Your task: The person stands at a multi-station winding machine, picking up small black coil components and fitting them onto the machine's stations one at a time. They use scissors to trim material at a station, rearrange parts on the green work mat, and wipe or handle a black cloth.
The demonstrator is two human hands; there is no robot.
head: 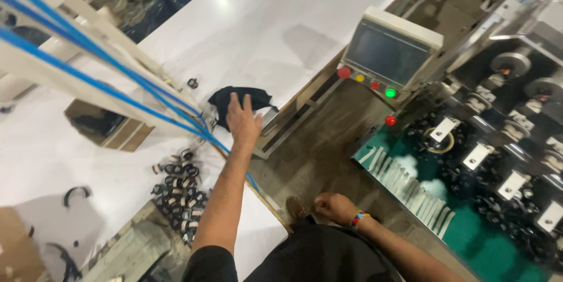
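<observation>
My left hand (pixel 242 120) reaches out over the white table (pixel 264 18) with fingers spread, resting on or just above a crumpled black cloth (pixel 240 99) near the table's edge. It holds nothing that I can see. My right hand (pixel 334 207) hangs low by my hip in a loose fist, a coloured band at the wrist, nothing visible in it. A pile of small black-and-white rings (pixel 179 191) lies on the table below my left forearm.
Blue cords (pixel 88 53) run along a white frame at the left. A control panel (pixel 390 53) with a dark screen and red, yellow and green buttons stands at the right, beside a green machine bed (pixel 481 241) with white clips. A cardboard box (pixel 102 123) sits at the left.
</observation>
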